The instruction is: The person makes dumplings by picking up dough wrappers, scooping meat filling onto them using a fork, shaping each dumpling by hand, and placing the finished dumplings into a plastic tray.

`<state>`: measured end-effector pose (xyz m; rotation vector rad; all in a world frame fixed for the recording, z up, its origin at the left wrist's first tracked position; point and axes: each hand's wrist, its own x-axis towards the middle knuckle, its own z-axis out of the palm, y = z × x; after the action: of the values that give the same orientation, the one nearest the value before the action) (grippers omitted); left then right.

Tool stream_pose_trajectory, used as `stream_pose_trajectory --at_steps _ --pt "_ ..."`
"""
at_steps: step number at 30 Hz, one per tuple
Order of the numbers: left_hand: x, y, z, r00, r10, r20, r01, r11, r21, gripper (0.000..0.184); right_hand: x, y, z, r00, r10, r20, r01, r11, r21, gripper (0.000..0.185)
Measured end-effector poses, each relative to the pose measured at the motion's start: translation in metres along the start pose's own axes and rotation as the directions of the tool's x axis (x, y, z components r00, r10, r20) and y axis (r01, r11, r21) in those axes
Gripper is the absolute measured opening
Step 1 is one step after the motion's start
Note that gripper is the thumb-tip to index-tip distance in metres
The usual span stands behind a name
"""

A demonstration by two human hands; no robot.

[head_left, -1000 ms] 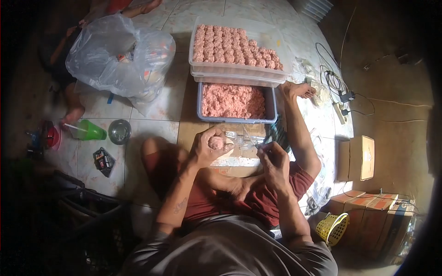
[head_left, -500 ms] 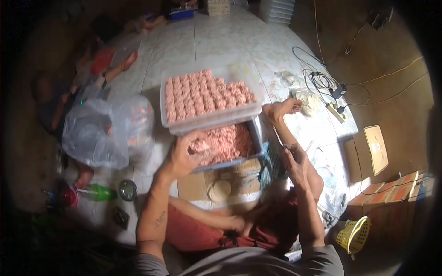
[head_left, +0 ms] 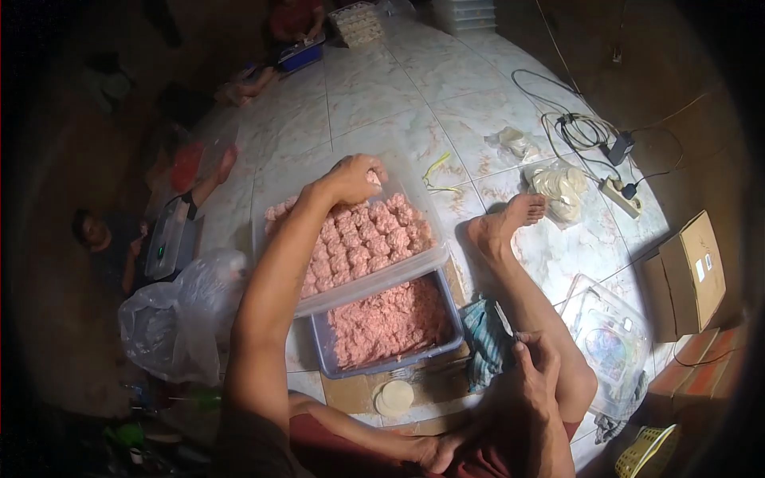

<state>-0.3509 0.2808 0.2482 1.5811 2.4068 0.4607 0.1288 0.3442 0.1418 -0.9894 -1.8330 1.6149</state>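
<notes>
My left hand (head_left: 357, 182) reaches over the far side of a clear plastic tray (head_left: 370, 285), its fingers closed around a meat dumpling (head_left: 373, 176). Rows of pink meat dumplings (head_left: 351, 243) fill much of the tray, partly hidden by my forearm. Below the tray, a blue-grey tub (head_left: 390, 368) holds minced meat (head_left: 382, 323). My right hand (head_left: 538, 362) grips a thin spreading knife (head_left: 504, 319), blade up, near my knee. Closer to me, round dough wrappers (head_left: 394, 397) lie stacked on cardboard (head_left: 422, 390).
A striped cloth (head_left: 486, 342) lies beside the tub. Bagged wrappers (head_left: 558, 191), coiled cables (head_left: 570, 123) and a power strip (head_left: 621, 197) are to the right, near a cardboard box (head_left: 685, 271). A plastic bag (head_left: 183, 315) sits left. Other people (head_left: 103, 239) sit at the left and far side.
My left hand has moved from the minced meat in the tub up to the tray's far side. The knife in my right hand now shows clearly. The view has shifted.
</notes>
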Motion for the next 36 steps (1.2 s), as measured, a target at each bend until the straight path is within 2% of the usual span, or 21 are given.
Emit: stream_pose_trajectory --at_steps 2,6,8,9,11,12,14,16,18,20,21,22,24,25,26,27,28,30,32,34,36 --pt "0.0 0.027 0.001 0.911 -0.337 0.237 0.329 0.941 0.076 0.034 -0.004 -0.001 -0.003 0.999 0.034 0.001 -0.034 0.999 0.025 0.01" --pt "0.001 0.0 0.017 0.94 -0.276 0.198 0.293 0.954 -0.06 0.046 -0.004 -0.006 -0.005 0.998 0.043 0.042 -0.045 0.999 0.03 0.01" --pt "-0.014 0.011 0.009 0.982 -0.153 -0.109 0.15 0.988 -0.038 0.042 -0.006 -0.007 -0.004 0.998 0.017 0.055 -0.019 0.999 0.037 0.01" --pt "-0.025 0.017 0.003 0.98 -0.159 -0.118 0.155 0.987 -0.045 0.042 -0.007 -0.006 -0.002 0.997 0.049 0.056 -0.053 0.996 0.069 0.011" --pt "-0.059 0.03 -0.005 0.891 -0.002 -0.454 -0.016 0.999 -0.036 0.032 -0.009 -0.011 0.005 0.998 0.044 0.043 -0.048 0.995 0.088 0.013" --pt "-0.082 0.039 -0.006 0.882 -0.014 -0.47 -0.011 0.999 -0.05 0.032 -0.01 -0.003 0.004 0.998 0.032 0.051 -0.036 0.997 0.069 0.013" --pt "-0.143 0.068 -0.001 0.787 -0.156 -0.597 -0.118 0.912 -0.394 0.018 -0.008 0.02 0.005 0.99 0.106 0.098 -0.114 0.99 0.081 0.013" --pt "-0.221 0.107 0.01 0.773 -0.086 -0.628 -0.166 0.929 -0.332 0.018 -0.01 0.017 0.013 0.993 0.04 0.109 -0.047 0.997 0.066 0.011" --pt "-0.29 0.126 0.063 0.808 -0.179 -0.561 -0.235 0.775 -0.587 0.014 -0.012 0.003 0.026 0.981 -0.164 0.107 0.17 0.984 -0.047 0.008" --pt "-0.34 0.147 0.113 0.889 -0.247 -0.385 -0.113 0.698 -0.707 0.017 -0.004 -0.002 0.034 0.897 -0.365 0.248 0.414 0.89 -0.191 0.007" --pt "-0.357 0.148 0.137 0.925 -0.259 -0.278 0.002 0.734 -0.68 0.019 -0.003 -0.021 0.041 0.895 -0.304 0.325 0.407 0.856 -0.32 0.007" --pt "-0.374 0.148 0.163 0.948 -0.278 -0.155 0.118 0.759 -0.641 0.021 0.003 -0.025 0.05 0.833 -0.37 0.411 0.518 0.782 -0.347 0.006" --pt "-0.394 0.139 0.221 0.973 -0.205 -0.105 0.13 0.867 -0.48 0.036 0.01 -0.04 0.081 0.779 -0.358 0.514 0.605 0.645 -0.468 0.013" --pt "-0.399 0.135 0.256 0.953 -0.197 -0.229 0.106 0.927 -0.359 0.035 0.016 -0.041 0.096 0.745 -0.352 0.566 0.655 0.547 -0.521 0.018" --pt "-0.402 0.131 0.285 0.921 -0.175 -0.347 0.099 0.969 -0.225 0.035 0.023 -0.039 0.112 0.692 -0.412 0.593 0.721 0.355 -0.595 0.02" --pt "-0.401 0.127 0.301 0.916 -0.183 -0.358 0.096 0.964 -0.248 0.035 0.032 -0.035 0.129 0.625 -0.465 0.627 0.753 0.146 -0.642 0.023" --pt "-0.397 0.123 0.311 0.927 -0.206 -0.312 0.139 0.964 -0.226 0.034 0.047 -0.026 0.146 0.619 -0.457 0.639 0.755 0.123 -0.644 0.023" --pt "-0.384 0.111 0.336 0.934 -0.231 -0.274 0.175 0.961 -0.214 0.034 0.067 -0.012 0.173 0.651 -0.418 0.634 0.646 -0.133 -0.752 0.029" --pt "-0.373 0.097 0.358 0.96 -0.269 -0.078 0.21 0.874 -0.438 0.034 0.06 -0.019 0.182 0.638 -0.355 0.683 0.683 -0.15 -0.715 0.029" --pt "-0.373 0.092 0.357 0.937 -0.315 -0.149 0.177 0.799 -0.575 0.03 0.058 -0.026 0.19 0.601 -0.226 0.767 0.757 -0.147 -0.637 0.029" --pt "-0.382 0.09 0.356 0.767 -0.051 -0.64 -0.14 0.96 -0.244 0.028 0.055 -0.026 0.193 0.548 -0.073 0.833 0.824 -0.124 -0.553 0.03"
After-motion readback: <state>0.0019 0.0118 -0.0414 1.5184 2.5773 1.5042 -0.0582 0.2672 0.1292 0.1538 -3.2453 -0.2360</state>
